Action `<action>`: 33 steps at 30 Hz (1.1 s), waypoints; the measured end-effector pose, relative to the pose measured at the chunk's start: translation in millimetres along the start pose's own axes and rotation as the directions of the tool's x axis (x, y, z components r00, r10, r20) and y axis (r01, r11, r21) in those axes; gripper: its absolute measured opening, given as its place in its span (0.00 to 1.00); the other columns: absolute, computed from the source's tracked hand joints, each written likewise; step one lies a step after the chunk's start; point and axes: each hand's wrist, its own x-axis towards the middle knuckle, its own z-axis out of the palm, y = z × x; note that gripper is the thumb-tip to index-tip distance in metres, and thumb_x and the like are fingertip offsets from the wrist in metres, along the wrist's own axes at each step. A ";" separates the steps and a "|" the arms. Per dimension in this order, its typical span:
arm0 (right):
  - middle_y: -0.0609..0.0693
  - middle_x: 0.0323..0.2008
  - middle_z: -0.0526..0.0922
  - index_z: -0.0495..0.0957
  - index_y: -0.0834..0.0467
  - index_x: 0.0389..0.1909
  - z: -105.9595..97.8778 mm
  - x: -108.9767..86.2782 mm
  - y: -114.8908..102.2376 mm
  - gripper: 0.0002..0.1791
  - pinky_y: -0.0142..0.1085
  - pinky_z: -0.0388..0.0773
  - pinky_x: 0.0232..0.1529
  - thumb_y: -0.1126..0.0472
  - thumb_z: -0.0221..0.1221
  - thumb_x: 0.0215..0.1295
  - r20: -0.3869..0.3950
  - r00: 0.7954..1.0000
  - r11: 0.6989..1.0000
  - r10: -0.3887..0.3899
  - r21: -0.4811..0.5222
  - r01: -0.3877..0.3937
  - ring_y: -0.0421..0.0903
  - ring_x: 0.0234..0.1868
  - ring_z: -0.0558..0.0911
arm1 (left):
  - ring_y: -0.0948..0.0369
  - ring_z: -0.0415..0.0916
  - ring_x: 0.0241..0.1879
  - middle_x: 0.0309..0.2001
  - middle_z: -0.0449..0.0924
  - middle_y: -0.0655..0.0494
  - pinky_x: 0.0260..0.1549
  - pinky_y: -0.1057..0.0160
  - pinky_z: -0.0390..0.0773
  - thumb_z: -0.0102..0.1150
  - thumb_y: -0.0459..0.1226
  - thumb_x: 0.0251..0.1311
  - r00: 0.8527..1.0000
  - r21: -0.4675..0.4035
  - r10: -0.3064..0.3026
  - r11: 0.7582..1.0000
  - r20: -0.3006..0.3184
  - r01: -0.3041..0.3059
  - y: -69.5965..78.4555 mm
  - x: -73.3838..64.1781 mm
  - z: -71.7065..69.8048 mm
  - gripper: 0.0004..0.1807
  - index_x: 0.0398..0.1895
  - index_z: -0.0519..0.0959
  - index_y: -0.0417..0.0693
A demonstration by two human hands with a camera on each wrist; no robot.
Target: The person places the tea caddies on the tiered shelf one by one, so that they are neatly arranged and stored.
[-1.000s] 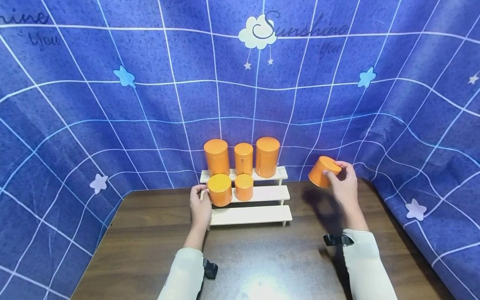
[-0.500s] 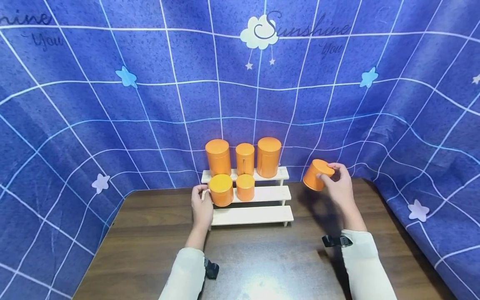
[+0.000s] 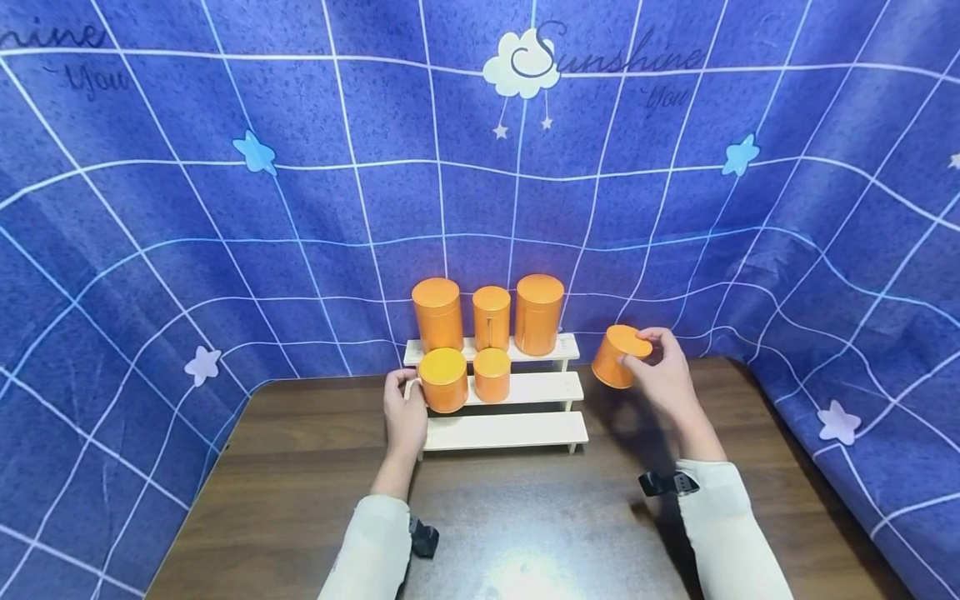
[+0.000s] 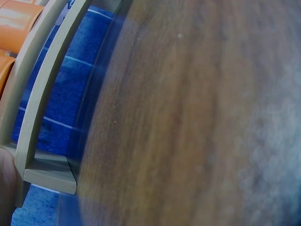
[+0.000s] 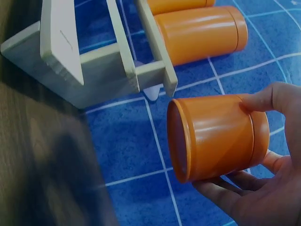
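In the head view my right hand grips a short orange canister by its lidded end. It is tilted above the table, to the right of a three-step wooden display rack. The right wrist view shows the canister between thumb and fingers, its base toward the rack. At the rack's left end my left hand holds the rack's side, a fingertip against the wood in the left wrist view. Close beside it, a short wide orange canister stands on the middle step, with a smaller one to its right.
Tall orange canisters line the top step, a narrower one in the middle. The bottom step bears nothing. A brown wood-grain table lies under the rack. Blue patterned cloth hangs behind and at both sides.
My right hand has carried its canister left and slightly down, closer to the rack. My left hand stays at the rack's left end, and the other canisters have not moved.
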 end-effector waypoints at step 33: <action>0.59 0.54 0.80 0.72 0.62 0.57 34.9 -12.7 -24.5 0.34 0.30 0.79 0.50 0.58 0.80 0.54 0.167 0.976 0.987 -0.138 -0.061 0.150 0.51 0.49 0.80 | 0.54 0.75 0.53 0.54 0.78 0.42 0.38 0.73 0.77 0.48 0.25 0.71 1.000 0.003 0.007 1.000 -0.002 -0.007 0.5 -1.2 -1.0 0.11 0.53 0.75 0.36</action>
